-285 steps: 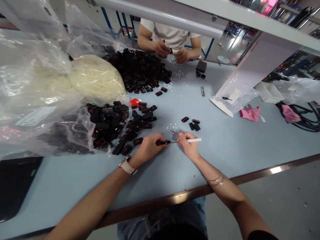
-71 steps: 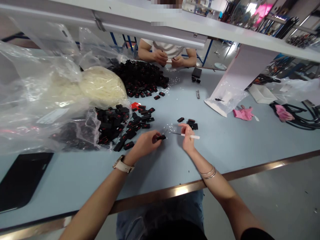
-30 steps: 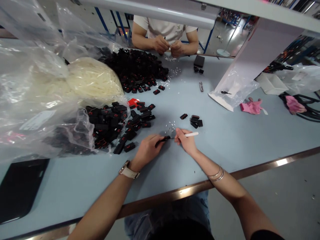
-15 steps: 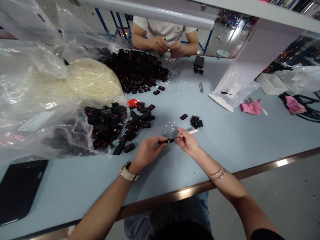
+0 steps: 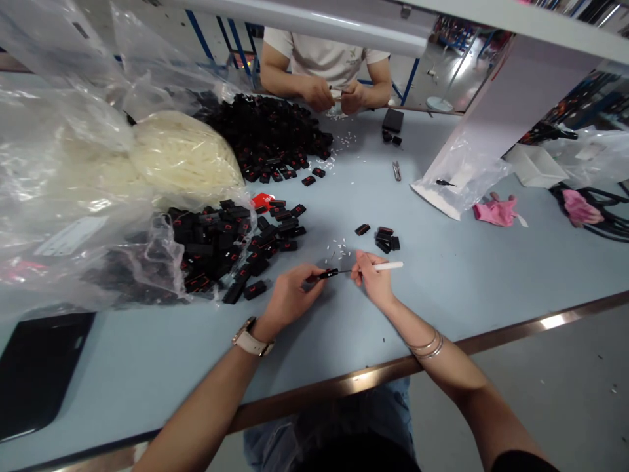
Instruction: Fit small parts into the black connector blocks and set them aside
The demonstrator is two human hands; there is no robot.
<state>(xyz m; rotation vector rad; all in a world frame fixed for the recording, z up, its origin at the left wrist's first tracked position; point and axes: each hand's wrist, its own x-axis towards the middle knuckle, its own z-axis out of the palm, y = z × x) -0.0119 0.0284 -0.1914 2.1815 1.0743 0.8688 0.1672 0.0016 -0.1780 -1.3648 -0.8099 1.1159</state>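
Between its fingertips my left hand (image 5: pixel 295 288) grips a small black connector housing (image 5: pixel 329 273), held just above the blue-grey tabletop. My right hand (image 5: pixel 372 278) is closed round a thin tool with a white handle (image 5: pixel 390 266); its dark, slim shaft points left and ends at or very near the housing's right end. Whether the tip touches the housing I cannot tell. Tiny white pieces (image 5: pixel 343 248) lie scattered on the table just beyond the hands. A few black housings (image 5: pixel 388 240) sit together past my right hand, with one single housing (image 5: pixel 362 229) beside them.
Black housings with red parts (image 5: pixel 211 239) pile up at left beside clear plastic bags (image 5: pixel 113 196). Behind lies a larger heap (image 5: pixel 270 134). Across the table a co-worker's hands (image 5: pixel 339 97) hold something small. A white upright panel (image 5: pixel 511 105) and a pink glove (image 5: pixel 495 210) are at right.
The white-handled tool has swung flatter, and my right hand has shifted slightly right. The housing in my left hand has turned, so its face with rows of holes no longer shows.
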